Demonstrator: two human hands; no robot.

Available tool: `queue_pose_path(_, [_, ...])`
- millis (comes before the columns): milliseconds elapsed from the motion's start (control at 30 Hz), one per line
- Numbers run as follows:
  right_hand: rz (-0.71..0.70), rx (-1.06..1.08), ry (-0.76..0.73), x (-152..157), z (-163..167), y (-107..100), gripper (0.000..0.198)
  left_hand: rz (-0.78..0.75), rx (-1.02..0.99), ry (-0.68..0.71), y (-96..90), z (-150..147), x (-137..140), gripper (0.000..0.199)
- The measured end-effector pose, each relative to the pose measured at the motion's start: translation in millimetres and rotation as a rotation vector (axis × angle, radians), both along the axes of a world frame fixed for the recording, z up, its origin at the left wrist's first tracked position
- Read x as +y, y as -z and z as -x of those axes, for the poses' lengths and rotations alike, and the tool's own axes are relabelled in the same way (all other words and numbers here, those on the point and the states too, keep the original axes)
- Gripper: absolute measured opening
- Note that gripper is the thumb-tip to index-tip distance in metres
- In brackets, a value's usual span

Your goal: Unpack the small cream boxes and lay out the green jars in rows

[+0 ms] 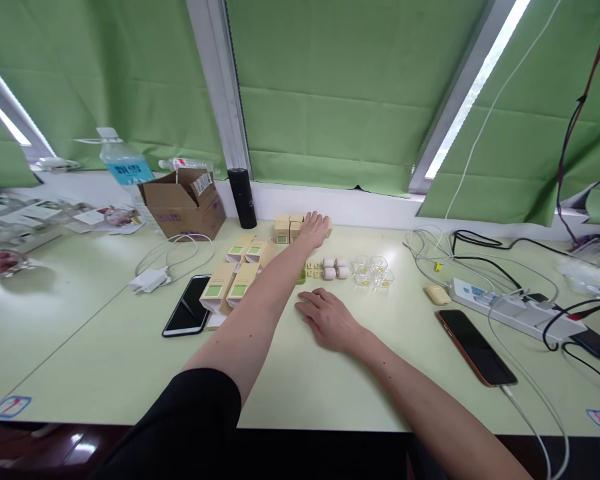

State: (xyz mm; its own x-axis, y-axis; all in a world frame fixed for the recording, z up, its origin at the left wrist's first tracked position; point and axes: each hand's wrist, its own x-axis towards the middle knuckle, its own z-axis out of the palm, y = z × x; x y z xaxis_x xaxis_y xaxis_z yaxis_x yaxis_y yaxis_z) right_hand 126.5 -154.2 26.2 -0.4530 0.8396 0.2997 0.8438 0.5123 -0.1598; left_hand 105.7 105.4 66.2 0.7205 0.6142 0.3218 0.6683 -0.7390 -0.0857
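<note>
My left hand (315, 228) reaches to the back of the table, its fingers bent over a small tan cardboard box (329, 228) that it mostly hides. Similar small boxes (282, 231) stand just left of it. My right hand (329, 319) rests on the table nearer to me, fingers slightly bent and apart, holding nothing. Beyond it sit tiny yellowish pieces (313, 270), pale pink rounded pieces (329, 273) and clear plastic cups (373, 271) in groups. A green piece (301, 277) is partly behind my left forearm. Larger tan boxes with green windows (219, 285) stand left of that forearm.
A phone (187, 305) lies at left beside a white charger (150, 280). Behind stand an open carton (184, 205), a black cylinder (243, 199) and a large bottle (125, 163). At right are another phone (476, 348), a power strip (515, 313) and tangled cables.
</note>
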Motion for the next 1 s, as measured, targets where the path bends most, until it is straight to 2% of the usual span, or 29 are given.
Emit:
queue_pose_path(167, [0.002, -0.013, 0.007, -1.2, -1.3, 0.5, 0.029, 0.005, -0.074, 0.017, -10.4, -1.4, -18.6, 0.048])
queue_pose_path(300, [-0.015, -0.009, 0.008, -3.6, -5.3, -1.2, 0.029, 0.018, -0.175, 0.007, -24.2, 6.9, -42.2, 0.042])
queue_pose_path(400, [-0.053, -0.015, 0.011, -4.1, -9.2, -3.7, 0.026, 0.026, -0.285, 0.026, -32.7, 29.2, -71.1, 0.035])
queue_pose_path(500, [-0.092, -0.026, 0.057, -4.3, -13.6, -6.7, 0.017, 0.081, -0.524, 0.149, -36.2, 67.8, -108.8, 0.036])
queue_pose_path(600, [-0.109, -0.063, 0.112, -5.1, -19.9, -10.2, 0.023, 0.094, -0.565, 0.183, -31.3, 112.4, -147.7, 0.034])
queue_pose_path(733, [-0.141, -0.054, 0.152, -4.8, -31.3, -14.4, 0.024, 0.154, -0.506, 0.124, -8.9, 155.1, -188.2, 0.032])
queue_pose_path(867, [-0.162, -0.026, 0.198, -2.1, -39.7, -13.7, 0.021, 0.202, -0.41, 0.064, 12.2, 169.1, -207.6, 0.034])
queue_pose_path(1000, [-0.177, -0.03, 0.192, -1.5, -41.0, -10.8, 0.022, 0.275, -0.379, 0.035, 12.8, 171.4, -212.2, 0.06])
